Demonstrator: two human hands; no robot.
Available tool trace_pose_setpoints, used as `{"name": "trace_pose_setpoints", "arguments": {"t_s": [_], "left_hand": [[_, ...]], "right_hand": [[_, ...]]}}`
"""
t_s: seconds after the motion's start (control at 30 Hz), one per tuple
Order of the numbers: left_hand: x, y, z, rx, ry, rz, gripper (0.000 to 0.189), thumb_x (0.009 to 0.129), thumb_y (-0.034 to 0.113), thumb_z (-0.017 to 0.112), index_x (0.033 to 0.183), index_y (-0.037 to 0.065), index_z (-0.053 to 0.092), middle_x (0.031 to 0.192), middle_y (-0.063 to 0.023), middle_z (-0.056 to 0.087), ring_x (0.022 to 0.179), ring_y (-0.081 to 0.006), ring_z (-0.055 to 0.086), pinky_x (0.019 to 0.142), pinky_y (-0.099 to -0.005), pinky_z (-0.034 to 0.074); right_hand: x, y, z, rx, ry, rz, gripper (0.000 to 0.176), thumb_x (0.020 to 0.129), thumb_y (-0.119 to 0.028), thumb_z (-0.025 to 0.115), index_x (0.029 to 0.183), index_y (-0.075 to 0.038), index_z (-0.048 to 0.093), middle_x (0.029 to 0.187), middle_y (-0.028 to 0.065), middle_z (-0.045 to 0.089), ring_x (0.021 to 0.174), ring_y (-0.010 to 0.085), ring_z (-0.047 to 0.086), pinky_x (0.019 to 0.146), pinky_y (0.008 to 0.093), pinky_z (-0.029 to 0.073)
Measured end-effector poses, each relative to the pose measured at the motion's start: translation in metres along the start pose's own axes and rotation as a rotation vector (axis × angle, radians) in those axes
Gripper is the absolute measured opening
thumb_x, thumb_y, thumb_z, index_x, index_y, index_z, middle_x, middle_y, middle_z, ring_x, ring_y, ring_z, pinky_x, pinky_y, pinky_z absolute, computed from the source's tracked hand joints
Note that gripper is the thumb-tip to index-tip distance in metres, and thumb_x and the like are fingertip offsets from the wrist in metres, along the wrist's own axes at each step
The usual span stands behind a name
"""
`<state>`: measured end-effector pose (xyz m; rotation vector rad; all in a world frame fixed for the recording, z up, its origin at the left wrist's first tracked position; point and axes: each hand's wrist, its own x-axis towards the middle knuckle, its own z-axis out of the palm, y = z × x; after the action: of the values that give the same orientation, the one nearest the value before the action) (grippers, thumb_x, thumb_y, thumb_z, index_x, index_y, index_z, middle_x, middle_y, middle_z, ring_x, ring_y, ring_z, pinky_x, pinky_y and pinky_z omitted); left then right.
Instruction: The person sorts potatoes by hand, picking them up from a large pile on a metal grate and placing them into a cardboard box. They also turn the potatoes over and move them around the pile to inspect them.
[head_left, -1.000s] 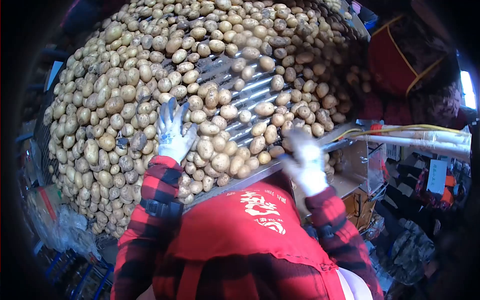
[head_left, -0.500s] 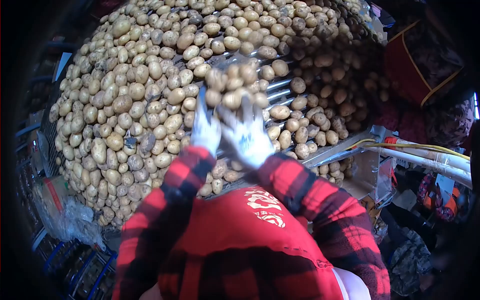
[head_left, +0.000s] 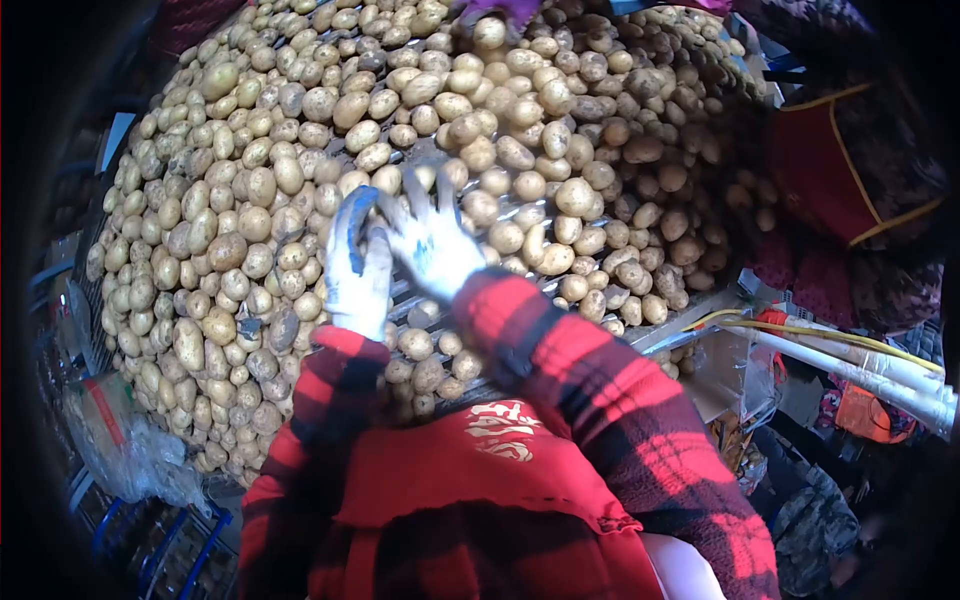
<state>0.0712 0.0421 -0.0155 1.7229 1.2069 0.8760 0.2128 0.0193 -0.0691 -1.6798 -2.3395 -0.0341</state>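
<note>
Pale yellow potatoes (head_left: 230, 250), some soil-stained, lie heaped over a slatted metal surface (head_left: 405, 295). My left hand (head_left: 358, 270), in a white glove with blue on the fingers, is at the pile's near middle beside the potatoes. Its fingers curve slightly, apart from the thumb, and nothing shows in them. Close on its right, my right hand (head_left: 435, 245), gloved in white with blue marks, has its fingers spread over the slats, with potatoes just past the fingertips. It holds nothing. A few potatoes (head_left: 428, 375) lie on my side of the hands.
Another person's purple-gloved hand (head_left: 500, 12) is at the far edge of the pile. A person in a red apron (head_left: 825, 170) stands at the right. White pipes with a yellow cable (head_left: 850, 365) jut in at the right; a plastic-wrapped box (head_left: 130, 440) is at the left.
The bunch of potatoes that was at my fingertips has left my hands and lies farther off on the slats. Both hands have moved left, and a purple-gloved hand has appeared at the top.
</note>
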Motion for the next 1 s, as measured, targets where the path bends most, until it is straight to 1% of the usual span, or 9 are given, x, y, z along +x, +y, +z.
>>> {"name": "trace_pose_setpoints", "arguments": {"t_s": [0.13,0.3,0.4,0.53,0.67,0.8,0.87,0.93,1.0], "left_hand": [[-0.004,-0.001,-0.036,0.62,-0.019,0.3,0.045,0.096,0.006,0.062,0.141,0.007,0.062,0.144,-0.0161,0.061,0.138,-0.0362,0.054,0.12,-0.0484,0.039],[-0.029,-0.027,-0.051,1.237,-0.158,0.232,0.049,0.086,0.023,0.068,0.135,0.018,0.066,0.16,-0.0077,0.047,0.152,-0.0321,0.038,0.125,-0.067,0.019],[-0.029,-0.016,-0.051,1.263,-0.282,0.106,0.056,0.086,0.028,0.068,0.141,0.02,0.063,0.165,-0.008,0.041,0.157,-0.0332,0.028,0.126,-0.0694,0.013],[-0.025,-0.013,-0.053,1.273,-0.343,0.064,0.063,0.084,0.037,0.073,0.143,0.018,0.062,0.168,-0.0085,0.036,0.159,-0.0352,0.023,0.126,-0.0705,0.011],[-0.027,-0.02,-0.055,1.233,-0.337,0.095,0.069,0.083,0.041,0.075,0.145,0.014,0.06,0.169,-0.0086,0.034,0.159,-0.036,0.021,0.127,-0.0712,0.008],[-0.03,-0.02,-0.06,1.133,-0.312,0.167,0.065,0.083,0.038,0.075,0.143,0.019,0.061,0.165,-0.0086,0.04,0.158,-0.0393,0.022,0.126,-0.0726,0.008],[-0.03,-0.019,-0.069,1.021,-0.305,0.198,0.056,0.084,0.03,0.075,0.139,0.021,0.064,0.16,-0.008,0.046,0.157,-0.0371,0.026,0.128,-0.0673,0.01],[-0.027,-0.007,-0.088,0.903,-0.337,0.236,0.047,0.088,0.022,0.072,0.135,0.018,0.067,0.154,-0.0093,0.053,0.153,-0.0358,0.035,0.129,-0.0595,0.017],[-0.023,0.007,-0.119,0.6,-0.361,0.252,0.038,0.097,0.009,0.063,0.135,0.011,0.068,0.141,-0.0126,0.065,0.138,-0.032,0.056,0.121,-0.0449,0.04]], "right_hand": [[0.044,0.057,0.025,0.083,0.258,0.095,0.042,0.098,-0.019,0.054,0.139,-0.02,0.061,0.148,0.0136,0.053,0.142,0.0438,0.043,0.117,0.0804,0.022],[0.088,0.136,0.002,-0.306,0.036,0.224,0.053,0.09,-0.021,0.068,0.142,-0.026,0.059,0.141,0.0111,0.058,0.135,0.039,0.05,0.111,0.0761,0.03],[0.107,0.176,-0.044,-0.18,0.022,0.409,0.035,0.091,-0.023,0.056,0.121,-0.01,0.07,0.129,0.0174,0.065,0.129,0.0394,0.054,0.11,0.0686,0.034],[0.073,0.259,-0.039,-0.27,0.038,0.344,0.055,0.089,-0.032,0.073,0.142,-0.027,0.059,0.141,0.0105,0.06,0.131,0.0372,0.055,0.107,0.07,0.037],[0.02,0.293,-0.061,-0.516,0.097,0.424,0.062,0.087,-0.044,0.077,0.143,-0.025,0.059,0.147,0.0105,0.058,0.131,0.0381,0.056,0.104,0.0645,0.041],[-0.054,0.189,-0.1,-0.259,0.201,0.214,0.06,0.085,-0.025,0.075,0.141,-0.018,0.058,0.147,0.0146,0.056,0.132,0.0421,0.052,0.112,0.0626,0.036],[-0.089,0.121,-0.107,-0.066,-0.036,0.134,0.062,0.083,-0.024,0.076,0.143,-0.019,0.058,0.151,0.013,0.053,0.14,0.0429,0.046,0.119,0.066,0.029],[-0.12,0.095,-0.08,-0.021,-0.16,-0.067,0.067,0.08,-0.027,0.083,0.142,-0.02,0.059,0.15,0.0109,0.053,0.144,0.0379,0.044,0.122,0.0686,0.024],[-0.13,0.094,-0.082,0.003,-0.086,0.171,0.067,0.078,-0.025,0.084,0.14,-0.02,0.06,0.149,0.0102,0.054,0.144,0.036,0.044,0.12,0.0693,0.025]]}}
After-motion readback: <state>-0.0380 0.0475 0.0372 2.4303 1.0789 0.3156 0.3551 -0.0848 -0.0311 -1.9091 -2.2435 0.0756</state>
